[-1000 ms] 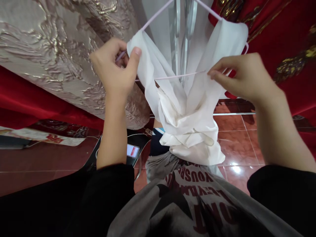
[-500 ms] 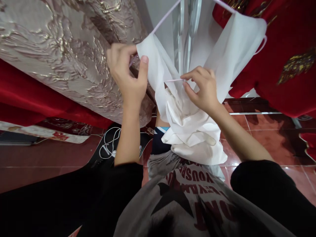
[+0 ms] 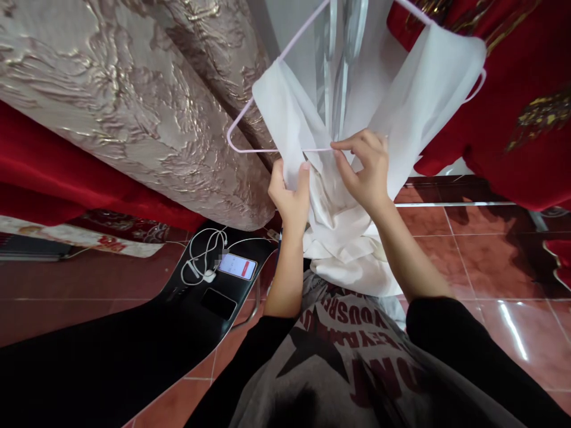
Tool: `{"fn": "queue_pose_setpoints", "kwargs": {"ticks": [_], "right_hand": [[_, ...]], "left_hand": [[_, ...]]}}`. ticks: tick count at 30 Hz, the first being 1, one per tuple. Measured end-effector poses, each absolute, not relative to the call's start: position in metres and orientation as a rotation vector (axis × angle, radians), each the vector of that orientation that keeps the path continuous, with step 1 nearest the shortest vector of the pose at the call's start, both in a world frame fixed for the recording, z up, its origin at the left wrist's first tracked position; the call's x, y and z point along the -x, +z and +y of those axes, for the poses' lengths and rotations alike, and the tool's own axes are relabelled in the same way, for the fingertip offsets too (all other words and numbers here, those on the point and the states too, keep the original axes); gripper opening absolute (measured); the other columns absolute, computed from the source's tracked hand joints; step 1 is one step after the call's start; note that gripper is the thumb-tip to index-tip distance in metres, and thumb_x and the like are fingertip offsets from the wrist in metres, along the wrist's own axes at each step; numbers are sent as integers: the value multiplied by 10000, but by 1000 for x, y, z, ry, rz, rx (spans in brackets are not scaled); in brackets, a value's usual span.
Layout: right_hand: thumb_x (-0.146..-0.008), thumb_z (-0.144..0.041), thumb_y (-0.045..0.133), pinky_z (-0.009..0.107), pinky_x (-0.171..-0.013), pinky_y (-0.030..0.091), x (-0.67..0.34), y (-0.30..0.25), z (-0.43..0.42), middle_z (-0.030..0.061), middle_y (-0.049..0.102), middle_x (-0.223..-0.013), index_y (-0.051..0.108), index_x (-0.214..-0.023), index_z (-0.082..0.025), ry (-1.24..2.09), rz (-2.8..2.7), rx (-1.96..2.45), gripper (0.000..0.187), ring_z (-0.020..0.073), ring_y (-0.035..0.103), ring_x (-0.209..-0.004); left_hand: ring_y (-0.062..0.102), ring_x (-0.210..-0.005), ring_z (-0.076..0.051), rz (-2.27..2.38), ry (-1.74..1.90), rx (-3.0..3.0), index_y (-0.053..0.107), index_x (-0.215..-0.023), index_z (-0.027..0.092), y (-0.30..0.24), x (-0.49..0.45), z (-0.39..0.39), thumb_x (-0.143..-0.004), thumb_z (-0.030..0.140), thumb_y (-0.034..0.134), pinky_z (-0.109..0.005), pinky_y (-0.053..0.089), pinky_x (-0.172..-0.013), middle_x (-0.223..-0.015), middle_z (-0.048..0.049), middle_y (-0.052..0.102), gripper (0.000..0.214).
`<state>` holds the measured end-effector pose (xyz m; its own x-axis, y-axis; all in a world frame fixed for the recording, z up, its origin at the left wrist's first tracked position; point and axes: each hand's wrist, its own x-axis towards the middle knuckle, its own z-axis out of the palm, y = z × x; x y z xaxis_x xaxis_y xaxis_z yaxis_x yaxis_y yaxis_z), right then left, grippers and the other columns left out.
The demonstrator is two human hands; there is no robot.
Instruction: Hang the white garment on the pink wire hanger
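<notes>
We find a white cloth (image 3: 357,178) draped over a pale hanger (image 3: 250,128), hanging in front of us with its bunched lower folds resting just above our grey printed shirt (image 3: 352,356). Our left hand (image 3: 289,196) is closed on the cloth just below the hanger's bottom bar, thumb and fingers pinching a fold on its left part. Our right hand (image 3: 363,166) sits just beside it, to the right, with fingertips pinched at the bar where the cloth crosses it; we cannot tell whether it grips bar, cloth or both. The hanger's left corner stands bare, well clear of the left hand. A beige embossed drape (image 3: 125,101) hangs to the left and red fabric (image 3: 521,101) to the right. Below left, a phone (image 3: 236,266) and white cable (image 3: 205,258) lie on a black surface (image 3: 169,321).
</notes>
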<state>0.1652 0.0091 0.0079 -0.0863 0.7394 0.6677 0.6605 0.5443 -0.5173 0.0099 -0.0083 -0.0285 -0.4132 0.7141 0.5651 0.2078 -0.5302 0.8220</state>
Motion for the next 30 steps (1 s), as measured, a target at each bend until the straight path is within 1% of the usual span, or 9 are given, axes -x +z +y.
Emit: {"fn": "queue_pose_setpoints", "kwargs": {"ticks": [2,5,13,16,18,21,23,27,30], "right_hand": [[-991,-561,455,535,-1134,409,-164,9,9,94,616,-1024,689,-1063,-244,127,-1789,1184,401,226,593,-1045],[-981,-593,460,549,-1142,398,-163,12,9,90,619,-1023,683,-1034,-240,142,-1778,1213,421,228,597,-1042],[-979,-630,439,503,-1032,470,-164,17,7,80,637,-949,672,-965,-234,2,-1776,1228,459,190,593,-921],[-973,-631,452,490,-1040,459,-166,18,8,75,639,-947,671,-956,-238,23,-1773,1259,451,182,584,-914],[-967,-624,475,469,-1046,454,-167,19,8,67,638,-941,680,-947,-249,38,-1766,1286,428,166,570,-891],[-974,-610,487,457,-1037,449,-169,19,10,60,630,-932,698,-949,-223,60,-1779,1266,442,155,563,-883],[-976,-605,491,455,-1027,449,-170,18,10,61,620,-924,704,-950,-207,61,-1785,1238,452,154,564,-886],[-979,-585,502,440,-1032,460,-168,15,10,57,605,-917,698,-959,-208,61,-1780,1203,425,142,556,-883],[-988,-584,484,457,-1068,452,-166,12,11,53,590,-926,683,-971,-191,107,-1783,1162,441,145,568,-922]], "left_hand": [[689,-880,-216,1263,2013,-1446,671,-979,212,-24,-5,-6,-937,370,685,-356,561,-851,-919,-23,699,163],[703,-891,-212,1144,1968,-1431,711,-997,215,-21,-1,-4,-930,324,690,-327,571,-837,-935,-24,724,130],[720,-1042,-250,976,1706,-1406,748,-1047,242,2,4,-17,-893,511,748,-359,585,-914,-1061,-52,747,309],[727,-931,-237,952,1699,-1354,762,-989,227,19,5,-22,-797,473,857,-368,591,-864,-952,-47,745,326],[700,-804,-203,939,1724,-1319,767,-918,205,32,7,-21,-798,373,873,-351,579,-807,-820,-30,715,232],[608,-664,-150,924,1762,-1292,741,-847,191,55,16,-14,-893,206,770,-313,543,-745,-690,2,646,56],[589,-678,-147,908,1859,-1224,709,-828,187,68,23,-8,-933,154,707,-308,534,-773,-690,5,632,111],[648,-869,-162,853,2033,-998,647,-890,181,76,34,0,-1041,173,547,-308,513,-935,-787,-12,632,182],[667,-945,-177,793,2139,-758,605,-945,180,68,35,6,-1078,246,475,-328,524,-963,-819,-19,624,197]]}}
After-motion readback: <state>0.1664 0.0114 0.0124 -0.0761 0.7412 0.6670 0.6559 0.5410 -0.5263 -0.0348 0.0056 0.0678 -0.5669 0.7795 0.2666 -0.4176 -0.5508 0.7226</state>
